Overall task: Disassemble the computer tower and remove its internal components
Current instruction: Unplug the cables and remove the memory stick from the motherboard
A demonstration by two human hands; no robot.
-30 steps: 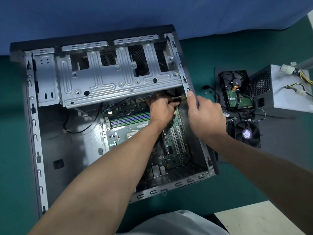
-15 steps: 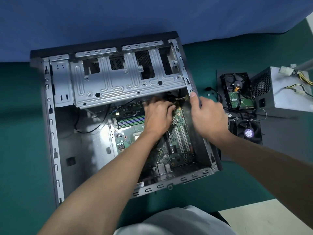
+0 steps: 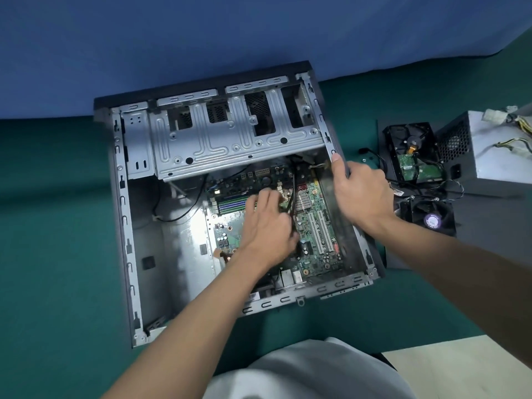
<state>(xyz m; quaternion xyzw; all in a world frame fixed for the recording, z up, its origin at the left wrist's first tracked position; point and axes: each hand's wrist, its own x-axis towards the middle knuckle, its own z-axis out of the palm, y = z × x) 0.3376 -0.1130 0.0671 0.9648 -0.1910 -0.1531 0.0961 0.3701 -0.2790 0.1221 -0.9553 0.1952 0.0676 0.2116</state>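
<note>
Stripping stage: the work looks to be at the motherboard (image 3: pixel 316 226), probably freeing its leads before the board itself can come away.
Tower: the computer tower (image 3: pixel 123 226) lies on its side on the green surface (image 3: pixel 57 254), open side up, with the drive cage (image 3: pixel 230 145) spanning its far end.
Left hand: the left hand (image 3: pixel 264 226) reaches into the case, fingers stretched forward over the board near the memory sticks (image 3: pixel 230 204). A black cable (image 3: pixel 293 191) runs just beside it. Whether the thumb catches that cable is hidden, so I cannot tell.
Right hand: the right hand (image 3: pixel 362 191) curls over the tower's right wall, thumb on the rim, apparently bracing the case.
Set aside: a hard drive (image 3: pixel 411 156), a power supply (image 3: pixel 495 151) and a fan (image 3: pixel 429 217) sit on the surface to the right, apart from the tower.
In the case: board, memory and loose wiring.
Next move: likely a straight pull on a plug, gripped by its body rather than its wires, while the case is held down. After that, the memory clips and board screws need attention.
</note>
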